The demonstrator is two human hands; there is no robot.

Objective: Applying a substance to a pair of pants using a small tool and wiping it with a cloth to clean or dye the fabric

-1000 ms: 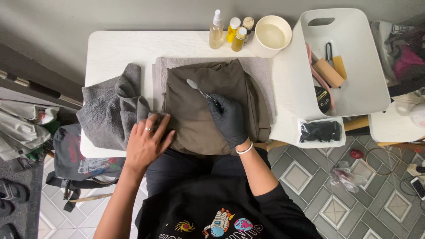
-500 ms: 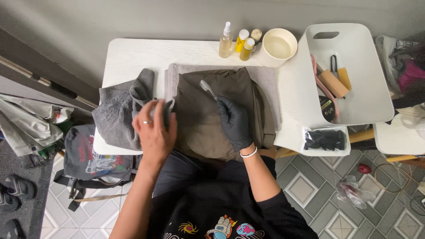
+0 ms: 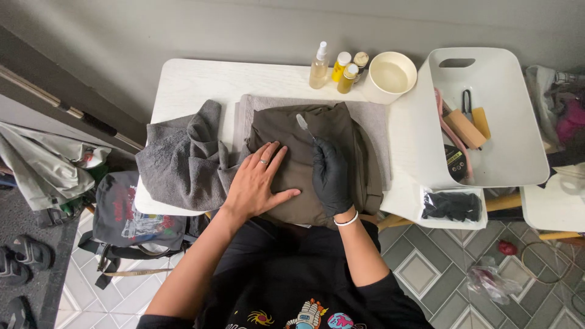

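Note:
A folded olive-brown garment (image 3: 341, 125) lies on a light grey towel (image 3: 372, 113) on a white table (image 3: 201, 82). My left hand (image 3: 259, 180), bare with a ring, rests flat with spread fingers on the garment's left part. My right hand (image 3: 331, 173) wears a black glove and grips a small clear-handled brush (image 3: 303, 125), its head touching the garment near the top middle.
A crumpled dark grey towel (image 3: 180, 161) lies at the table's left. A spray bottle (image 3: 319, 66), small yellow bottles (image 3: 344, 70) and a cream bowl (image 3: 392, 74) stand at the back. A white tray (image 3: 509, 109) with tools sits right. A bag (image 3: 125, 219) and shoes (image 3: 24, 259) are on the floor.
My left hand has moved right from the grey towel onto the brown garment and lies flat there. My right hand keeps the brush on the garment.

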